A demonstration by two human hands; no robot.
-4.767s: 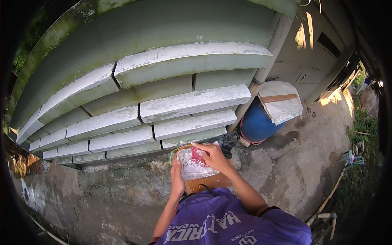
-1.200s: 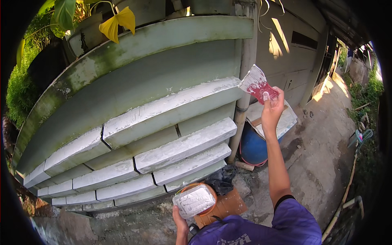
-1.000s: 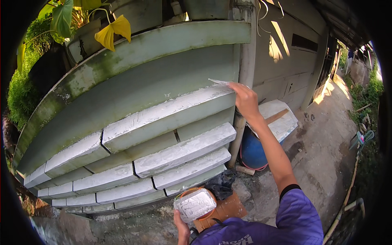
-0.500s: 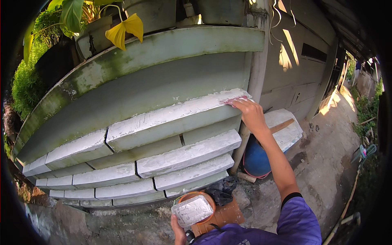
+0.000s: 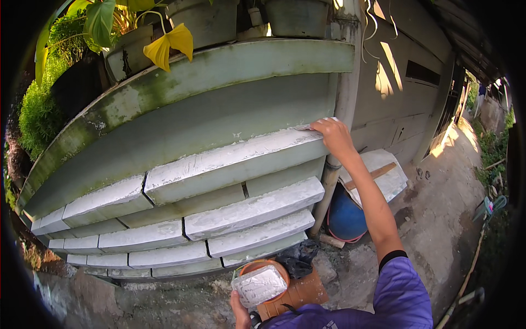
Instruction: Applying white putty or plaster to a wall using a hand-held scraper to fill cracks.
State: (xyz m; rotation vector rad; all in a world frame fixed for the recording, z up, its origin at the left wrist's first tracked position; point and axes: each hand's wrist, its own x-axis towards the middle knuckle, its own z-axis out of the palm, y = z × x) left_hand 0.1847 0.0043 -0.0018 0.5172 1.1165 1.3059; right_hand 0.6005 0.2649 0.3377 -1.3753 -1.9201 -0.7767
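My right hand (image 5: 335, 137) is closed around a thin flat putty scraper (image 5: 303, 127), mostly covered by the fingers. Its blade edge touches the right end of the top ledge (image 5: 230, 156), whose upper face is coated in white putty. Low in the picture, my left hand (image 5: 239, 310) grips a flat rectangular holder smeared with white putty (image 5: 259, 285), thumb along its edge and the other fingers largely hidden. Directly behind that holder an orange bucket (image 5: 278, 270) shows in part. Lower stepped ledges (image 5: 255, 207) also carry white coating, with dark gaps between their blocks.
A vertical pipe (image 5: 346, 98) stands at the ledge's right end. Beyond it is a blue barrel (image 5: 346, 216) under a whitish board with a wooden strip (image 5: 372, 175). A black plastic bag (image 5: 298, 257) lies beside the bucket. Potted plants (image 5: 129, 52) line the wall's top.
My right hand has shifted slightly up with the scraper, and its blade now lies at a different angle, showing less. My left hand keeps the putty holder almost in place.
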